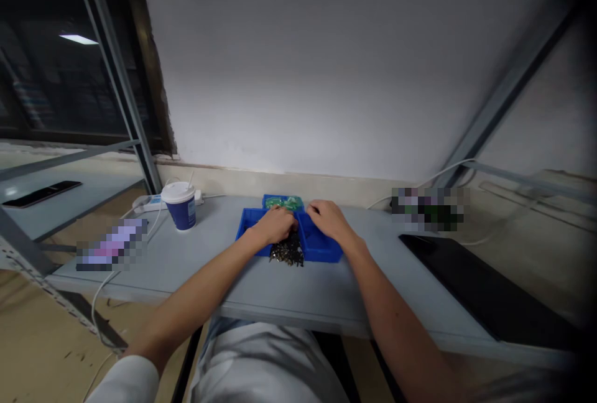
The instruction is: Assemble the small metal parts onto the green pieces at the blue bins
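Observation:
A pile of small dark and brassy parts (287, 252) lies between the left and right sections of a blue tray (323, 252). Over the back of this pile is my left hand (278, 224), its fingers bent down and closed; what they hold, if anything, is too small to name. My right hand (326, 216) is above the tray's right section, with its fingers curled together at the tips. Whether something sits between those fingertips cannot be made out. Behind the hands, a smaller blue bin (265, 199) holds green plastic-wrapped material (285, 203).
A lidded paper cup (181, 207) stands left of the tray, near a white power strip (152, 203) and cables. A blurred-out device (112, 244) lies at the left. On the right is a flat black panel (480, 288), with another blurred item (426, 209) behind it.

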Demonstrator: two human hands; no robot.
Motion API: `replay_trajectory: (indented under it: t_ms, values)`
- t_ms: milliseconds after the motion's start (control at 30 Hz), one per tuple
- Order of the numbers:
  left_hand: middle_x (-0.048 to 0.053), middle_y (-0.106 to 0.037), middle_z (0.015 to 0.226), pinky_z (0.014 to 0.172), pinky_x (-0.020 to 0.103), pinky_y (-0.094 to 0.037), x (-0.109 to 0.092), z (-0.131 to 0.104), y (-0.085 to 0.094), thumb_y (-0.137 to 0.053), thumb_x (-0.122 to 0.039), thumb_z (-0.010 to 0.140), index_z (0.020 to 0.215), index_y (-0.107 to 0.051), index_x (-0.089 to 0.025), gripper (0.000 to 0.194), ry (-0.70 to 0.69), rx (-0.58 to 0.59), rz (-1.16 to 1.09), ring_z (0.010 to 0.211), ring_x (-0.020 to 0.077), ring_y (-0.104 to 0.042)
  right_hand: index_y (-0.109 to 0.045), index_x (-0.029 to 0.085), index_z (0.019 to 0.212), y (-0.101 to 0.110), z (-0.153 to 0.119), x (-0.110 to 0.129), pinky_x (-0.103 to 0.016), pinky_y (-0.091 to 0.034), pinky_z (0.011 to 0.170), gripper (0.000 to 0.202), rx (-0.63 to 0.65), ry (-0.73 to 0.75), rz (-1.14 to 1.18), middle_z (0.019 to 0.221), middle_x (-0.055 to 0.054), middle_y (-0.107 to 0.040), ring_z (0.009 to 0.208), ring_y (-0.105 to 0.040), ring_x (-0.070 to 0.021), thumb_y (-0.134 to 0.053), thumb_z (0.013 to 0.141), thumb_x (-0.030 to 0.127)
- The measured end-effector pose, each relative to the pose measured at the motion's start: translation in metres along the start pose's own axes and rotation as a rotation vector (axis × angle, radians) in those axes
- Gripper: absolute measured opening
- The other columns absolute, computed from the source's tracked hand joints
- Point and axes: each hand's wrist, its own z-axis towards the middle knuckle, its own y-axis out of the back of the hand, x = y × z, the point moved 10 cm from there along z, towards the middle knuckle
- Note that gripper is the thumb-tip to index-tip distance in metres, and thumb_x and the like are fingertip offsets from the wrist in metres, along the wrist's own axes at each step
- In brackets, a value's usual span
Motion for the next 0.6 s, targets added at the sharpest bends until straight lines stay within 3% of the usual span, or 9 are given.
replay_trajectory:
  t_ms: [200,467,600]
  values:
    - [0.012,-0.076,0.094,0.092,0.038,-0.050,0.004,0.001,-0.013,-0.056,-0.006,0.083,0.098,-0.079,-0.017,0.030,0.033,0.099,0.033,0.094,0.0260,-0.069,-0.069,0.018,0.074,0.002,-0.001,-0.011,-0.030,-0.039,0.072,0.051,-0.014,-0.124,-0.023,0.085,-0.013,-0.076,0.082,-0.067,-0.0242,-0.034,0.106,0.037]
    - [0.012,-0.075,0.106,0.096,0.036,-0.049,0.005,0.000,-0.011,-0.056,-0.004,0.081,0.102,-0.078,-0.017,0.033,0.021,0.036,0.005,0.105,0.0257,-0.067,-0.072,0.018,0.079,0.003,-0.001,-0.001,-0.030,-0.040,0.073,0.051,-0.014,-0.092,-0.031,0.089,-0.013,-0.077,0.085,-0.069,-0.0256,-0.033,0.107,0.038]
    - [0.013,-0.075,0.102,0.097,0.035,-0.049,0.007,0.000,-0.015,-0.056,-0.003,0.081,0.100,-0.077,-0.014,0.030,0.030,0.042,-0.023,0.101,0.0246,-0.068,-0.072,0.018,0.079,0.002,-0.002,0.002,-0.030,-0.040,0.073,0.053,-0.007,-0.078,-0.028,0.090,-0.013,-0.077,0.086,-0.070,-0.0254,-0.033,0.107,0.038]
